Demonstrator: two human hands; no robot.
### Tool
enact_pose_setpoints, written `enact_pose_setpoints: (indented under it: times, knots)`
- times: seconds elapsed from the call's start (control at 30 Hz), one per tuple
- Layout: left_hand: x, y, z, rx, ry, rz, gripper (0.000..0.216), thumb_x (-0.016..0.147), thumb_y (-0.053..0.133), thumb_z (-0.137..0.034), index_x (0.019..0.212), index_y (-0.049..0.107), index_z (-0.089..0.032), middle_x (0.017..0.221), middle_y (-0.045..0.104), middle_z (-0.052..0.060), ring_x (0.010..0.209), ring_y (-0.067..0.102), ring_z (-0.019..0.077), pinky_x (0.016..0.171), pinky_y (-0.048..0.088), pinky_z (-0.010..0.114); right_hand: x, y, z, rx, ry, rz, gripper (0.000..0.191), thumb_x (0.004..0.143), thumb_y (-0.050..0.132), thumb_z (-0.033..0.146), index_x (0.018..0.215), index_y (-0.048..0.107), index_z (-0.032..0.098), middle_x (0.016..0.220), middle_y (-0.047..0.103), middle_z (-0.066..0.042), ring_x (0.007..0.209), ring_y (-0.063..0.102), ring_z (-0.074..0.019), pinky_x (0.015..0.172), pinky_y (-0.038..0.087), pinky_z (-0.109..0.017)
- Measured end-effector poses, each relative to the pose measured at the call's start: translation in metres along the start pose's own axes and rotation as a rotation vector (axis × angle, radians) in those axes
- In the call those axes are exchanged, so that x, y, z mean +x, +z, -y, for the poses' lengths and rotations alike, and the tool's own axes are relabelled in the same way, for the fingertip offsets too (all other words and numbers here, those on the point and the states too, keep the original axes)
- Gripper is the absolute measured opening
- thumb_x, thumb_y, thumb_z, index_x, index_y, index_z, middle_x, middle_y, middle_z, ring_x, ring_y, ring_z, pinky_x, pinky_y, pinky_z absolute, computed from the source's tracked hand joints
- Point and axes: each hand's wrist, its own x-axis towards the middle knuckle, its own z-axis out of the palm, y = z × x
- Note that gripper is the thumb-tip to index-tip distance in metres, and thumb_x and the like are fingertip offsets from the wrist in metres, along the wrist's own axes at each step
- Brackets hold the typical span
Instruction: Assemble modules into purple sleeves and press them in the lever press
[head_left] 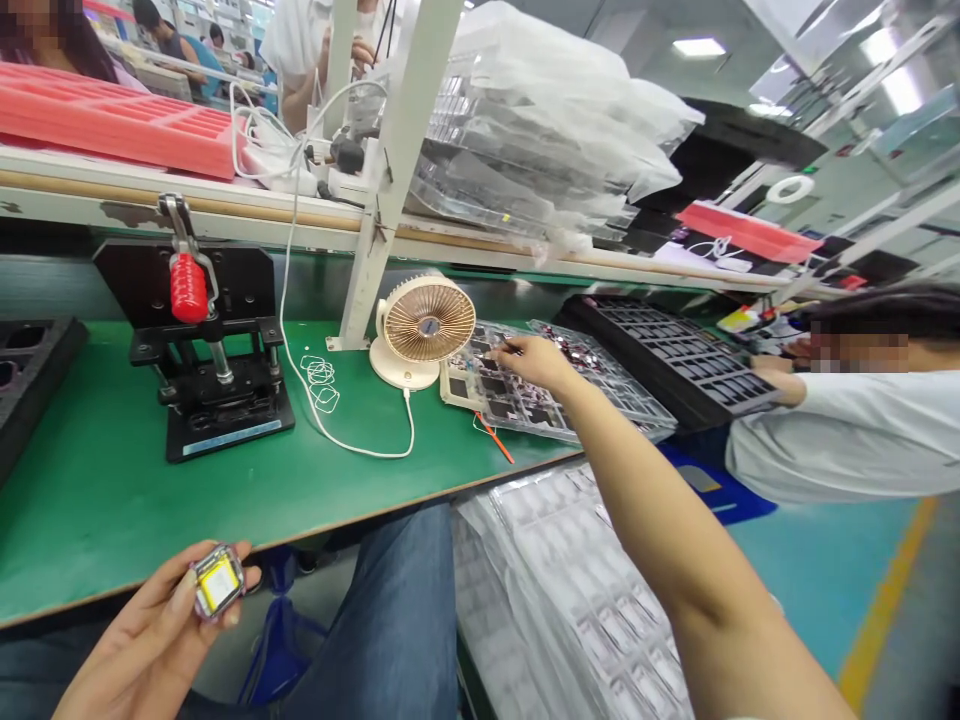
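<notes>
1. Lower left, I've got the left hand [169,605] pinching a small yellow-edged module [219,583] by the surface's [352,490] near edge.
2. Right of centre, my right hand [534,360] is over the clear tray [551,430]; gripping anything? Can't tell.
3. Looks like a tray pick; next calls for a light, precise pinch, clear of the fan [429,322].

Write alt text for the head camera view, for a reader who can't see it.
A person's left hand holds a small square device with a yellow-bordered face, while the right hand is at a clear plastic tray on a green workbench. A cream fan stands between the tray and a black press with a red handle.
</notes>
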Motion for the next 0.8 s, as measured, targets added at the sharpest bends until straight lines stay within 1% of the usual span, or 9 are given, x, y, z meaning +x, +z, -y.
enact_pose_setpoints:
  times: [0.13, 0.17, 0.23, 0.27, 0.3, 0.37, 0.47, 0.57, 0.8]
  knots:
    - [-0.007, 0.037, -0.001, -0.124, 0.126, 0.111, 0.026, 0.086, 0.088, -0.029, 0.109, 0.082, -0.018, 0.131, 0.078, 0.017, 0.120, 0.075, 0.0384, 0.088, 0.067, 0.036, -0.063, -0.008, 0.036, 0.094, 0.044, -0.189, 0.059, 0.104, 0.054, 0.058, 0.113, 0.081, 0.006, 0.103, 0.080, -0.022, 0.097, 0.076, -0.0309, 0.078, 0.049, -0.042]
    - [-0.004, 0.046, -0.001, -0.162, 0.159, 0.149, 0.023, 0.088, 0.087, -0.031, 0.106, 0.082, -0.018, 0.127, 0.079, 0.017, 0.118, 0.076, 0.0376, 0.088, 0.066, 0.037, -0.085, -0.001, 0.053, 0.157, 0.046, -0.269, 0.066, 0.102, 0.051, 0.067, 0.114, 0.081, 0.010, 0.099, 0.080, -0.021, 0.095, 0.075, -0.0318, 0.076, 0.049, -0.045]
    - [0.005, 0.057, -0.001, -0.234, 0.238, 0.189, 0.019, 0.091, 0.084, -0.033, 0.102, 0.081, -0.018, 0.119, 0.080, 0.013, 0.115, 0.077, 0.0353, 0.089, 0.064, 0.039, -0.135, 0.021, 0.096, 0.535, -0.041, -0.401, 0.055, 0.087, 0.070, 0.078, 0.099, 0.084, 0.026, 0.087, 0.080, -0.015, 0.085, 0.076, -0.0310, 0.072, 0.052, -0.046]
    - [0.010, 0.060, -0.001, -0.265, 0.279, 0.199, 0.018, 0.092, 0.084, -0.034, 0.101, 0.080, -0.019, 0.118, 0.080, 0.012, 0.115, 0.077, 0.0343, 0.090, 0.064, 0.039, -0.163, 0.035, 0.121, 0.744, -0.132, -0.306, 0.046, 0.084, 0.077, 0.075, 0.094, 0.083, 0.031, 0.086, 0.079, -0.012, 0.079, 0.075, -0.0292, 0.068, 0.055, -0.044]
    - [0.014, 0.062, -0.001, -0.293, 0.323, 0.204, 0.017, 0.092, 0.084, -0.033, 0.102, 0.080, -0.020, 0.117, 0.080, 0.010, 0.116, 0.076, 0.0333, 0.092, 0.063, 0.040, -0.192, 0.050, 0.149, 0.934, -0.232, -0.137, 0.037, 0.084, 0.081, 0.069, 0.088, 0.082, 0.032, 0.081, 0.078, -0.010, 0.068, 0.071, -0.0257, 0.060, 0.055, -0.040]
    - [0.017, 0.063, 0.000, -0.336, 0.407, 0.199, 0.021, 0.091, 0.086, -0.031, 0.109, 0.079, -0.023, 0.119, 0.079, 0.007, 0.118, 0.075, 0.0314, 0.097, 0.061, 0.043, -0.243, 0.078, 0.205, 1.269, -0.350, 0.247, 0.032, 0.090, 0.079, 0.061, 0.086, 0.081, 0.029, 0.072, 0.073, -0.006, 0.050, 0.057, -0.0170, 0.044, 0.043, -0.031]
    - [0.013, 0.060, 0.000, -0.362, 0.502, 0.170, 0.035, 0.090, 0.086, -0.028, 0.124, 0.076, -0.027, 0.120, 0.076, 0.005, 0.122, 0.072, 0.0287, 0.106, 0.058, 0.046, -0.284, 0.106, 0.272, 1.658, -0.229, 0.639, 0.035, 0.094, 0.076, 0.056, 0.087, 0.077, 0.022, 0.050, 0.045, 0.006, 0.040, 0.026, -0.0070, 0.039, 0.021, -0.023]
    - [0.010, 0.051, -0.001, -0.355, 0.584, 0.141, 0.033, 0.091, 0.085, -0.029, 0.122, 0.077, -0.023, 0.122, 0.074, 0.007, 0.125, 0.070, 0.0288, 0.110, 0.057, 0.048, -0.289, 0.111, 0.303, 1.836, -0.077, 0.835, 0.037, 0.093, 0.080, 0.054, 0.083, 0.072, 0.019, 0.049, 0.027, 0.012, 0.043, 0.015, -0.0040, 0.043, 0.015, -0.021]
    - [0.014, 0.035, 0.001, -0.324, 0.749, 0.117, 0.026, 0.090, 0.085, -0.028, 0.115, 0.080, -0.024, 0.122, 0.071, 0.006, 0.128, 0.068, 0.0300, 0.113, 0.057, 0.052, -0.288, 0.108, 0.316, 1.882, 0.062, 1.000, 0.040, 0.088, 0.087, 0.052, 0.076, 0.071, 0.017, 0.048, 0.027, 0.012, 0.044, 0.016, -0.0024, 0.045, 0.014, -0.022]
